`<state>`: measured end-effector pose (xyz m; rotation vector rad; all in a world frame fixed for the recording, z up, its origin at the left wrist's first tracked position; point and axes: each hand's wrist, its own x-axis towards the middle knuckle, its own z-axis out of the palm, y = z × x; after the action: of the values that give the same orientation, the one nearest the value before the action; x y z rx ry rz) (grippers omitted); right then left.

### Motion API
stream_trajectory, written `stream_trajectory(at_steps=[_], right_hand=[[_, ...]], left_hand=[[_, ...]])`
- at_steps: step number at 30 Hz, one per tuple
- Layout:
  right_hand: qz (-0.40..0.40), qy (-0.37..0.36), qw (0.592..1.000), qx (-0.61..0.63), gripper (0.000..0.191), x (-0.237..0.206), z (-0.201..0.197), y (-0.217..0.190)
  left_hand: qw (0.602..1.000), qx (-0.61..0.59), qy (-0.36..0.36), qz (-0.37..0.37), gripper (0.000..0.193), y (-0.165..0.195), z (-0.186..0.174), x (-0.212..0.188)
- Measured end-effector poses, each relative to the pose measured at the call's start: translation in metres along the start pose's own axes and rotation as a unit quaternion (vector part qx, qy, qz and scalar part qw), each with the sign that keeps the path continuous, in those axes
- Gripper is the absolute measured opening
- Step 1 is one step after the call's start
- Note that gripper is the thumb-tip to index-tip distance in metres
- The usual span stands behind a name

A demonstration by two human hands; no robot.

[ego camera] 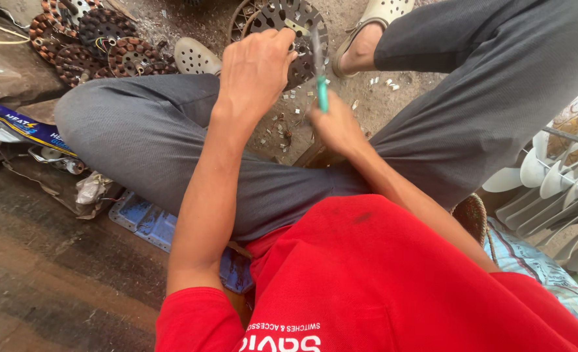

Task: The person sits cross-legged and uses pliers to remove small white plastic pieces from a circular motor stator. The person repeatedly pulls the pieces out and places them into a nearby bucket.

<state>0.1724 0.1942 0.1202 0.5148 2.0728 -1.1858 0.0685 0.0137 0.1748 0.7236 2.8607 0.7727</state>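
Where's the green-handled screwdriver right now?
Top centre of the head view: the green-handled screwdriver is gripped in the right hand, its tip against the round slotted metal disc under the left hand.

Dusty grey concrete floor: scattered small pale metal scraps; heap of round copper-wound motor stators at the far left; flat blue plastic tray; crumpled brown paper and wrappers; white fan blades stacked right.

Your grey-trousered knees hem in the scrap-littered dirt floor; the round perforated metal disc blocks it ahead.
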Motion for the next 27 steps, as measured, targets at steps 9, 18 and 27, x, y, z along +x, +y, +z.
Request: stream_trajectory(at_steps=[9,18,27], right_hand=[[-0.001,-0.040,0.996,-0.081,0.028,-0.003,0.002,0.001],[-0.088,-0.014,0.995,-0.041,0.031,-0.012,0.010,0.009],[-0.109,0.009,0.994,0.003,0.018,-0.002,0.015,0.019]], left_hand=[[0.999,-0.036,0.000,-0.017,0.016,0.001,0.000,0.001],[0.999,-0.044,0.015,0.002,0.019,0.000,0.002,0.002],[0.999,-0.049,0.022,0.004,0.017,-0.001,0.006,0.001]])
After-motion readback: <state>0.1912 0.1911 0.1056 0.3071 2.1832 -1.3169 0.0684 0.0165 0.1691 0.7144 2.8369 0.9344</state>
